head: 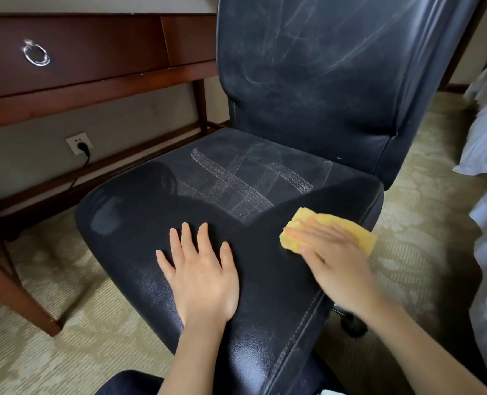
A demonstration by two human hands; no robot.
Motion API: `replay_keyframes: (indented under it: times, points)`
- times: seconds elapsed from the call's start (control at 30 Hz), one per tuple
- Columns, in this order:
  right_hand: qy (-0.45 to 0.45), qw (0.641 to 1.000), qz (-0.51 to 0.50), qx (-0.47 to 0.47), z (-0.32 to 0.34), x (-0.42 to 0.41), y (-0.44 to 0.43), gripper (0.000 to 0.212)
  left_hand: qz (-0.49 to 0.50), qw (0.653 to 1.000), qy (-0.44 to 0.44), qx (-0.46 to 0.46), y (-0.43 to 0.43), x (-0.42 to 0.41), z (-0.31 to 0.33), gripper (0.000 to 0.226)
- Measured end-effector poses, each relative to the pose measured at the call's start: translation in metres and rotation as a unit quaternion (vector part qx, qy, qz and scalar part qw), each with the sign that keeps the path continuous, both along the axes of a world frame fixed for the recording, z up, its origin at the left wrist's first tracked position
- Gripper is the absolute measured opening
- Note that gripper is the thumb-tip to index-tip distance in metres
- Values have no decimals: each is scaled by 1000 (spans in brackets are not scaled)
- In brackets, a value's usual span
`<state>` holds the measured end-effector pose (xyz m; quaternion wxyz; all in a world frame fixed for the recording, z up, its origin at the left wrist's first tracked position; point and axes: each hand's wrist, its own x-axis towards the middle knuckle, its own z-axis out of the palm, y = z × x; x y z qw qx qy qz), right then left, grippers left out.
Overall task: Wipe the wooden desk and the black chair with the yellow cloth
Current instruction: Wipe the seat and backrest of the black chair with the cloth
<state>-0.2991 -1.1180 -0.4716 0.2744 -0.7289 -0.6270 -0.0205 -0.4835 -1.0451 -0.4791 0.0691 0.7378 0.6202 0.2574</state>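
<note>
**Carpeted room, both hands on the chair seat**

Pale green patterned carpet (99, 354) lies under the dark brown wooden desk (99, 32) and the big black leather chair (307, 81). The left hand (205, 269) lies flat on the seat, fingers straight and spread, likely to stop the chair rolling. The right hand (336, 260) presses the small yellow cloth (359, 235) onto the seat's right edge. Its fingers are straight and its wrist is low, so the cloth can rub hard.
</note>
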Motion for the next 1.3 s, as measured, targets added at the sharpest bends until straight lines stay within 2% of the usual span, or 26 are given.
replay_keyframes:
  times: [0.23, 0.37, 0.53, 0.63, 0.77, 0.9, 1.03, 1.13, 1.3]
  points:
    - [27, 984, 139, 103, -15, -48, -37, 39, -8, 1000, -8, 0, 3, -5, 1, 76]
    - [-13, 972, 212, 99, -20, -26, -42, 41, -17, 1000, -23, 8, 4, -8, 0, 84]
    - [-27, 989, 134, 54, -24, 19, -32, 44, -21, 999, -36, 20, 5, -8, 0, 82]
    - [22, 993, 98, 69, -18, 53, -18, 39, -20, 999, -35, 22, 5, -8, -1, 82]
    - [22, 991, 78, 103, -4, 83, 7, 31, -18, 999, -36, 28, 4, -7, -2, 82]
    - [80, 996, 2, 30, 5, 102, 39, 30, -14, 999, -35, 33, 4, -7, -2, 81]
    - [38, 996, -51, -67, 14, 106, 69, 35, -9, 999, -25, 29, 2, -3, -2, 82]
    - [7, 994, -43, -101, 20, 88, 87, 36, -2, 999, -24, 33, 2, -1, -3, 80]
    - [-21, 991, 45, -127, 23, 20, 112, 38, 0, 999, -24, 31, 0, -1, -3, 80]
